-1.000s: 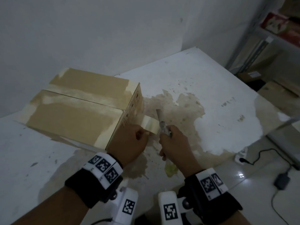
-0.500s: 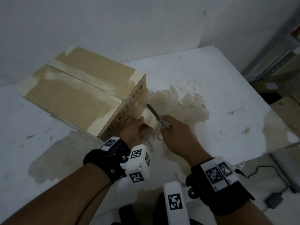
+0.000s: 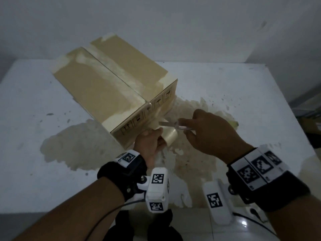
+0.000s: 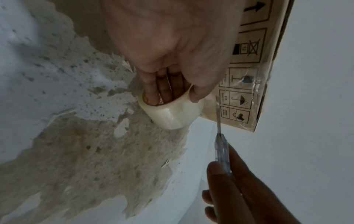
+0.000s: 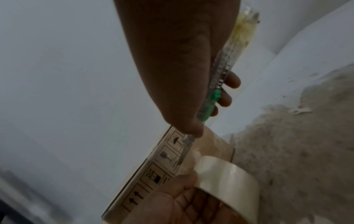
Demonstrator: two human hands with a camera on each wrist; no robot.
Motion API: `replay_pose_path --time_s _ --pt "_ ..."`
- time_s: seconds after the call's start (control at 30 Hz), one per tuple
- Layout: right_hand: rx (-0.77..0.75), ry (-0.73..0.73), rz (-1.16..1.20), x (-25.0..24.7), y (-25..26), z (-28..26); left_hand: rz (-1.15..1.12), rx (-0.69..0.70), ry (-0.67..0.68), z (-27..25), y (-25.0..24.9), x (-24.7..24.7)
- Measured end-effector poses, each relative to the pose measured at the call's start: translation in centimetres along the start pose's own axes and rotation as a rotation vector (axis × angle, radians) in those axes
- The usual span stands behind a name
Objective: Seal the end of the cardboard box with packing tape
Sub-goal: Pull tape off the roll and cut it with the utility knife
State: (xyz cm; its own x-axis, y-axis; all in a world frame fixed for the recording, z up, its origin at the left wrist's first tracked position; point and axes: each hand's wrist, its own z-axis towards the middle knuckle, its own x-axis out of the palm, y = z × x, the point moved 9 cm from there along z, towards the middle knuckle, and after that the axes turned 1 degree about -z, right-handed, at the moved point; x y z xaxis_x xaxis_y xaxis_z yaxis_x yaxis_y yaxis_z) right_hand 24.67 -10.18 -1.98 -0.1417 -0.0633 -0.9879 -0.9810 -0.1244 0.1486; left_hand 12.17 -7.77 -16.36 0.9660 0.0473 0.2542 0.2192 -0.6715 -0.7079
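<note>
Left hand (image 3: 150,145) fingers hooked inside glossy clear tape roll (image 3: 169,137), right hand (image 3: 211,134) clenched a translucent knife (image 3: 175,125), blade now level above the roll, against the matte cardboard box (image 3: 111,87).

Left hand (image 3: 150,145): palm turned up, fingers (image 4: 164,91) tucked inside the tape roll (image 3: 169,138), thumb pressing its outer face.
Right hand (image 3: 211,134): back turned up, fingers curled round the knife (image 3: 175,125), thumb along its handle.
Forearms: both reach forward, each in a black wrist strap, hands near each other.
</note>
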Motion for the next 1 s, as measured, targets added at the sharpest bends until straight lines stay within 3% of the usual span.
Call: replay_pose_path --time_s 0.4,1.0 --pt "-0.094 0.054 -0.063 0.4 0.1 2.2 -0.015 0.05 0.001 -0.5 -0.5 0.3" --pt "-0.12 0.062 -0.155 -0.9 1.1 3.2 -0.034 0.015 -0.013 -0.5 -0.4 0.8"
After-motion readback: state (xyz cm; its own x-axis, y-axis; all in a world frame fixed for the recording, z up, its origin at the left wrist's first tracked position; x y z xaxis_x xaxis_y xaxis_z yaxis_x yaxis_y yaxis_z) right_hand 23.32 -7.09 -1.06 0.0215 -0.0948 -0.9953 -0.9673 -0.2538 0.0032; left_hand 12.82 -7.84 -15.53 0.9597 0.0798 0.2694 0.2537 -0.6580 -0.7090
